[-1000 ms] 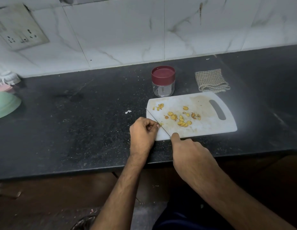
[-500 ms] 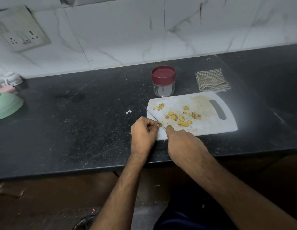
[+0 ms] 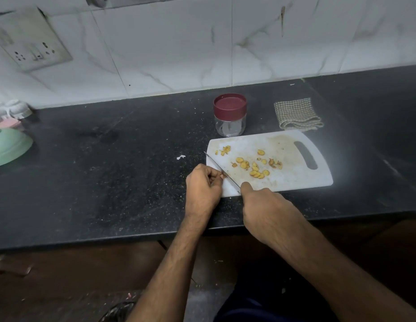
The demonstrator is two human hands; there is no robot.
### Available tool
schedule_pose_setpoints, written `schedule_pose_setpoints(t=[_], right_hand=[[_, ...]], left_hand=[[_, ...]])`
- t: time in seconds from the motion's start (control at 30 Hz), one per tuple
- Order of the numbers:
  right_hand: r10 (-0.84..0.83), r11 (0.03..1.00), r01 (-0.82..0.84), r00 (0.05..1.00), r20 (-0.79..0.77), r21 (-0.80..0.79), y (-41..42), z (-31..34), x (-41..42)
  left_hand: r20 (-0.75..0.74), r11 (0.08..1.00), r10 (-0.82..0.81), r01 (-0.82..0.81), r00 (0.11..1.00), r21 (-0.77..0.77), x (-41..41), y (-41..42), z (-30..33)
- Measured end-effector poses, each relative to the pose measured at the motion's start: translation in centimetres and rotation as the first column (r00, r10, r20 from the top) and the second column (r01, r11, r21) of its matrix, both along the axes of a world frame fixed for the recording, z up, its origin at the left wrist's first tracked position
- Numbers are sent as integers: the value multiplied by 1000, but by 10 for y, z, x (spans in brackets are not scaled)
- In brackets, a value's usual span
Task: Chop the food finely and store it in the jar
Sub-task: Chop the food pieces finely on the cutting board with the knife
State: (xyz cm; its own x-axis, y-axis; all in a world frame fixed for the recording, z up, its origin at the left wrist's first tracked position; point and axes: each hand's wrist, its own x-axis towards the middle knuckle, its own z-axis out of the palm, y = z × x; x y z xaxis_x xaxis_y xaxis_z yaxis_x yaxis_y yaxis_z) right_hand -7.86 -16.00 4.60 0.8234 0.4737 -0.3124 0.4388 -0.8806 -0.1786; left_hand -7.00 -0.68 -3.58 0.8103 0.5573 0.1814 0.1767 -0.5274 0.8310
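Fingers of left hand (image 3: 203,185) pinch food (image 3: 224,175) — right hand (image 3: 262,210) clasps knife (image 3: 222,171)

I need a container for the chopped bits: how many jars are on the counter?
1: the jar, lid on, stands just behind the cutting board.

My left hand (image 3: 203,187) and right hand (image 3: 266,211) are bare, no gloves, rings or watch, and both forearms are bare too, with no sleeve showing up to the picture's edge. Below my arms I wear dark blue clothing (image 3: 260,310) over my lap, and a dark patterned sandal (image 3: 116,312) shows lower left.
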Motion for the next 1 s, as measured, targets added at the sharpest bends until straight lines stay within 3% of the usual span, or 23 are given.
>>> schedule_pose_setpoints(t=[0.5, 0.73, 1.0], right_hand=[[-42, 983, 37, 999, 29, 178, 6, -9, 22], [-66, 980, 23, 974, 217, 197, -12, -10, 23], [-135, 943, 56, 966, 222, 329, -20, -22, 20]], left_hand=[[14, 1000, -24, 24, 1000, 17, -1, 3, -1], [51, 994, -42, 37, 998, 100, -4, 3, 1], [-17, 985, -74, 76, 997, 155, 1, -3, 2]])
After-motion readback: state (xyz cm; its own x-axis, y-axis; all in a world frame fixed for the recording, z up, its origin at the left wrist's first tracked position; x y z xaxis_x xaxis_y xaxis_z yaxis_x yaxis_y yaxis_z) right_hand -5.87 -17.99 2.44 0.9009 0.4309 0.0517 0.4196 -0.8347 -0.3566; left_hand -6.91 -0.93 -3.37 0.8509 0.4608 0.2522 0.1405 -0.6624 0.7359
